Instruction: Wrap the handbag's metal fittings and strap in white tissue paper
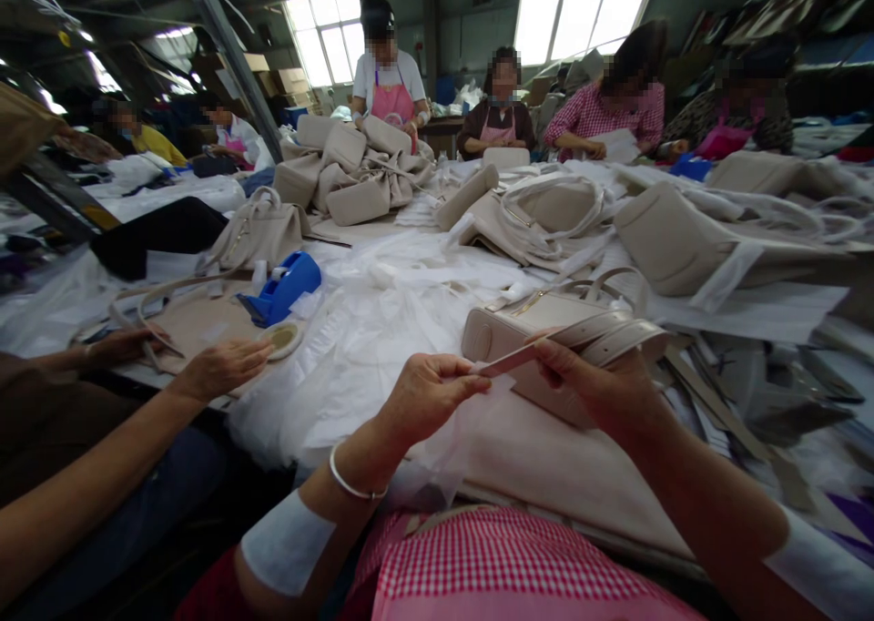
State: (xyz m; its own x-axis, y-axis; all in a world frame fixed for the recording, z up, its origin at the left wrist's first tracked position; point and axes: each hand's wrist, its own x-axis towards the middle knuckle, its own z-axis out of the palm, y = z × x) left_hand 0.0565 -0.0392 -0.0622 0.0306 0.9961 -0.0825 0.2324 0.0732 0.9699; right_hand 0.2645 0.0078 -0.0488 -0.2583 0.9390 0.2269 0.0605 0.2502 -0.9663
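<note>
My right hand is wrapped round a beige bag strap, folded in several layers. My left hand pinches the strap's flat end between thumb and fingertips, so that it stretches between both hands. A small whitish translucent piece hangs by the left fingertips; whether it is tape or wrapping I cannot tell. Behind the strap lies a beige handbag with a gold-coloured zip, partly hidden by my right hand. A larger beige panel or bag lies in front of me, under my hands.
White wrapping sheets cover the table's middle. At left, a co-worker's hands are near a blue tape dispenser and a tape roll. Beige bags are piled at the back. Strips lie at right. Several people work across the table.
</note>
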